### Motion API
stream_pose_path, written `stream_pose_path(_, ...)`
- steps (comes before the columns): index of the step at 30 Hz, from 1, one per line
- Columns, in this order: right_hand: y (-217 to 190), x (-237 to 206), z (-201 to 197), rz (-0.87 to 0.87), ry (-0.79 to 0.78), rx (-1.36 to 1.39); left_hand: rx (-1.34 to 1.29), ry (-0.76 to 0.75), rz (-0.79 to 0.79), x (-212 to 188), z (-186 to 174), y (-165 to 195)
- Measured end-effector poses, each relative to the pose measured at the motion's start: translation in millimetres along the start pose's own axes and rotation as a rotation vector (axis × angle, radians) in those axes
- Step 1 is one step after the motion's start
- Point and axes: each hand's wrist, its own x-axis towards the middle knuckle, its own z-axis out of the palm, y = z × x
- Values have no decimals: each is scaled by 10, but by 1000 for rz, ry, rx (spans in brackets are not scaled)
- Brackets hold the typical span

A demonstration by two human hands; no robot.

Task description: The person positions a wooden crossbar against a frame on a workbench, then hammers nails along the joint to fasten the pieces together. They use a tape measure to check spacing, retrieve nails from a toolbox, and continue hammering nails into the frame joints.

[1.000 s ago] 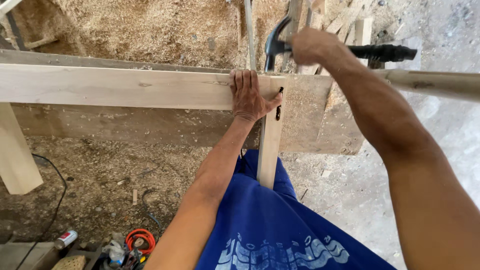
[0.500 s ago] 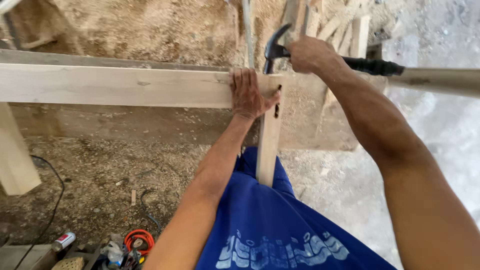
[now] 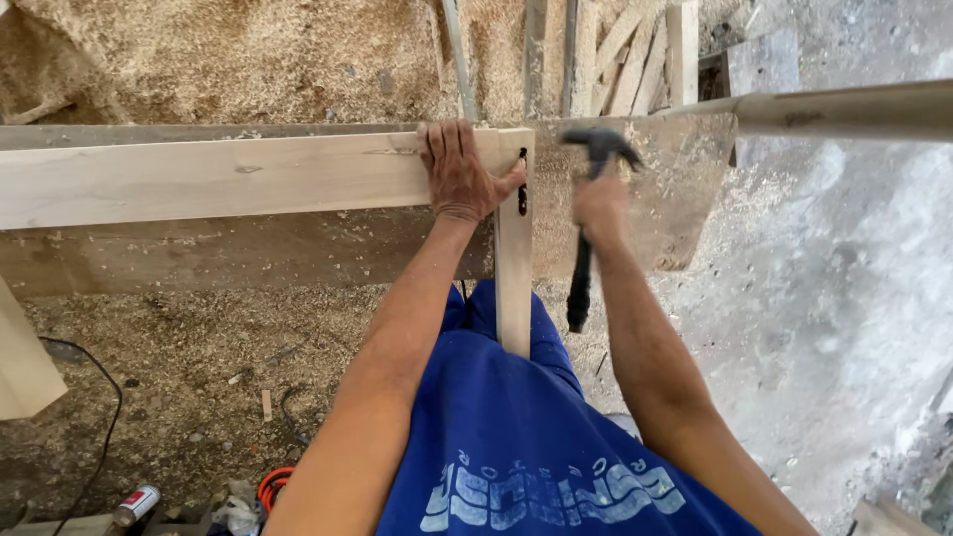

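A pale wooden rail (image 3: 218, 179) runs left to right across the view and meets an upright wooden leg (image 3: 514, 258) at its right end. My left hand (image 3: 459, 174) lies flat on the rail's end, fingers spread, thumb by a dark slot near the top of the leg. My right hand (image 3: 599, 206) grips a black claw hammer (image 3: 588, 213) just right of the leg. The hammer's head points up and is blurred; its handle hangs down below my fist.
Sawdust covers the ground. A wooden board (image 3: 645, 189) stands behind the leg, with stacked slats (image 3: 635, 60) farther back. A round pole (image 3: 854, 109) crosses at upper right. A black cable (image 3: 94, 437), a small can (image 3: 134, 504) and an orange cord (image 3: 273, 486) lie at lower left.
My right hand has swung the hammer down from high above the rail to beside the leg's top. My left hand stays on the rail's end.
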Motion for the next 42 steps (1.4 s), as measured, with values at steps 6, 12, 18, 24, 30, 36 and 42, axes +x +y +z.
stream_pose_path(6,183,-76,200,-143,-44,-169,5,-11,-21,-21,29,8)
stream_pose_path(12,-29,-269,87,48,-116,-101,-5,-20,-21,-34,42,-1)
stream_pose_path(18,138,-129,233,-205,-15,-173,34,-86,-13,-57,43,1)
stream_pose_path(24,324,-86,380,-102,10,-53,233,-310,261,-129,-62,-77)
stream_pose_path(30,463,-55,292,-174,203,67,242,-482,271,-590,-157,52)
stream_pose_path(36,492,-136,174,-370,322,-153,124,-274,248,-1115,-60,205)
stream_pose_path(42,163,-402,325,-436,374,-400,11,-275,228,-1517,-217,-58)
